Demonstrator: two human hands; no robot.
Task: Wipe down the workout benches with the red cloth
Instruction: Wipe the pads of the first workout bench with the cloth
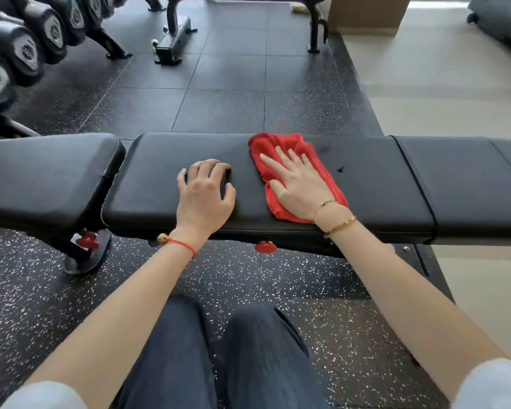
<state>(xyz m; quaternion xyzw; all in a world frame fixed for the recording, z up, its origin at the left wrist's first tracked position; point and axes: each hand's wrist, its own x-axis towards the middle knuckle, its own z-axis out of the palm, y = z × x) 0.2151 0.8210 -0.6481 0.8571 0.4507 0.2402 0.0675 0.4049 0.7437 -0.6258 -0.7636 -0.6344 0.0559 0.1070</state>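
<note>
A black padded workout bench (375, 184) runs across the view in front of me, with a separate seat pad (48, 175) at its left end. The red cloth (270, 146) lies spread on the long pad, right of centre. My right hand (297, 184) lies flat on the cloth with fingers straight and spread, pressing it onto the pad. My left hand (205, 191) rests on the bare pad just left of the cloth, fingers bent with the tips on the surface, holding nothing.
A rack of black dumbbells (21, 51) stands at the far left. Another bench's frame (171, 39) sits on the speckled rubber floor beyond. Pale floor lies to the right. Red knobs (265, 247) stick out under the bench. My knees are below it.
</note>
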